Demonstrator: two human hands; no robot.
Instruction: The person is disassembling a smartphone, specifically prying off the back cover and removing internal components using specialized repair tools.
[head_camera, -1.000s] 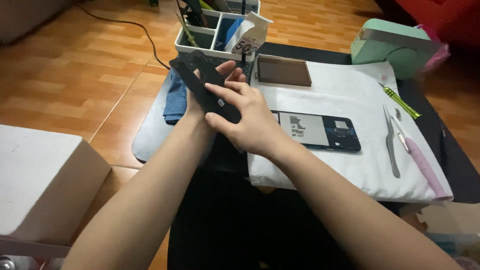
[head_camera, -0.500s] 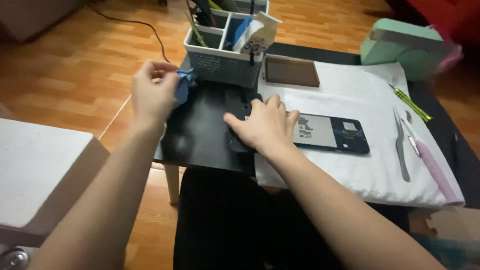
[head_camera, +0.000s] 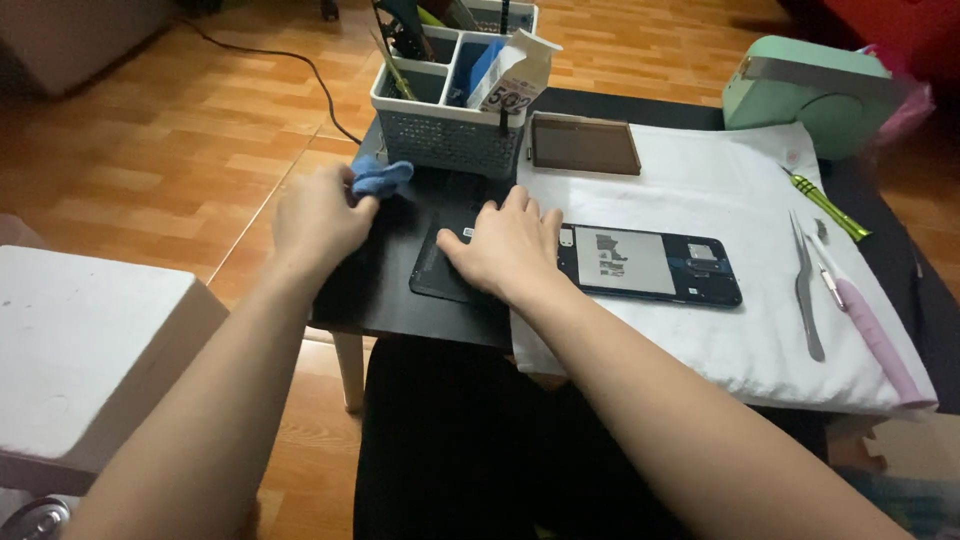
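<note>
Black back cover (head_camera: 440, 268) flat on the dark surface (head_camera: 380, 290), just left of the opened phone (head_camera: 650, 265) on the white cloth (head_camera: 730, 330). Right hand (head_camera: 510, 250) pressed on it, fingers spread. Left hand (head_camera: 315, 220) pinching a blue cloth (head_camera: 380, 178) beside the grey organiser basket (head_camera: 445, 140). Tweezers (head_camera: 805, 290) far right.

One view only — a head camera looking steeply down and forward over both forearms at a table (head_camera: 400, 300) close below. Floor (head_camera: 180, 130) fills the upper left; a towel (head_camera: 740, 330) spreads right of centre — nothing shared.
</note>
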